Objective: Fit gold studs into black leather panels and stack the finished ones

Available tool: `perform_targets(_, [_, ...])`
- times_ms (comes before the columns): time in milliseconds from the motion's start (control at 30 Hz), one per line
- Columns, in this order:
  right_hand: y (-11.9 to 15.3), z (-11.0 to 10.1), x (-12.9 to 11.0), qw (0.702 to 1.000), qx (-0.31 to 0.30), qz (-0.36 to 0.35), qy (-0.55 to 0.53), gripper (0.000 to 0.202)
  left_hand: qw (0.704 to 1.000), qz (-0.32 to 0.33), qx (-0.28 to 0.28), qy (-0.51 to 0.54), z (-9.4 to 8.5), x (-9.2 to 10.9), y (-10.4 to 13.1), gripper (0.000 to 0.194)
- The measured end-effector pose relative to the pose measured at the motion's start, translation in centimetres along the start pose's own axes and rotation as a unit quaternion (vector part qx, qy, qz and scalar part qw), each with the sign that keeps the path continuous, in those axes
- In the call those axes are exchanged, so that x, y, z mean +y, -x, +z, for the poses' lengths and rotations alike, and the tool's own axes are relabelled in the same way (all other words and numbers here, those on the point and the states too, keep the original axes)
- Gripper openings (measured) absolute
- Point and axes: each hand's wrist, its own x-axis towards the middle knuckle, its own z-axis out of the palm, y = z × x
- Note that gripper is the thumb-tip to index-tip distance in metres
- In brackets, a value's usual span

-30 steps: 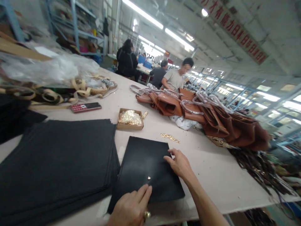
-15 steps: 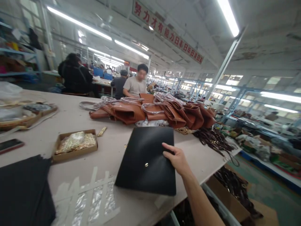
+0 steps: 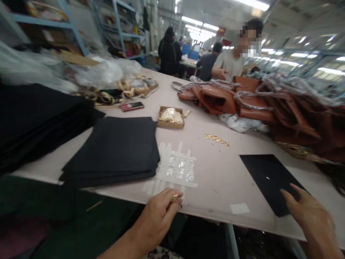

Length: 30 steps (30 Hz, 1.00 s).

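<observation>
My left hand [image 3: 157, 216] is closed at the table's front edge, its thumb and fingers pinching a small gold metal fitting [image 3: 175, 198]. Only part of that fitting shows. On the right a black leather-like panel [image 3: 265, 169] lies flat on the table, with a small gold piece [image 3: 267, 178] on its face. My right hand [image 3: 309, 212] is over the panel's near right part, thumb and fingers apart; whether the fingertips touch it I cannot tell. Gold fittings lie in a line [image 3: 217, 139] beyond the panel.
A stack of black sheets [image 3: 118, 147] lies left of a taped-down patch [image 3: 180, 169]. Behind stand a carton of gold fittings [image 3: 171, 124] and a phone [image 3: 132, 106]. Brown bags [image 3: 215, 99] are heaped at the back right, with a person [image 3: 229, 64] behind them.
The view has swung left and down. The black panel, held up by my right hand before, now lies on the table with those fingers spread. My left hand has come into view with a gold fitting.
</observation>
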Motion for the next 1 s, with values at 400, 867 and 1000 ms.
perform_targets(400, [16.6,-3.3,-26.9,0.742,-0.29,-0.432,-0.423,0.026,1.0,-0.017,-0.01,-0.002,-1.7,-1.2,0.8,0.018])
perform_targets(867, [16.1,-1.6,-33.3,0.673,-0.294,-0.457,-0.501,0.008,0.97,-0.112,0.076,0.203,-5.3,-3.0,3.3,0.025])
perform_targets(1000, [13.7,0.0,-39.2,0.744,-0.286,-0.424,-0.431,0.01,0.896,-0.204,0.16,0.36,-6.7,-4.4,4.2,0.023])
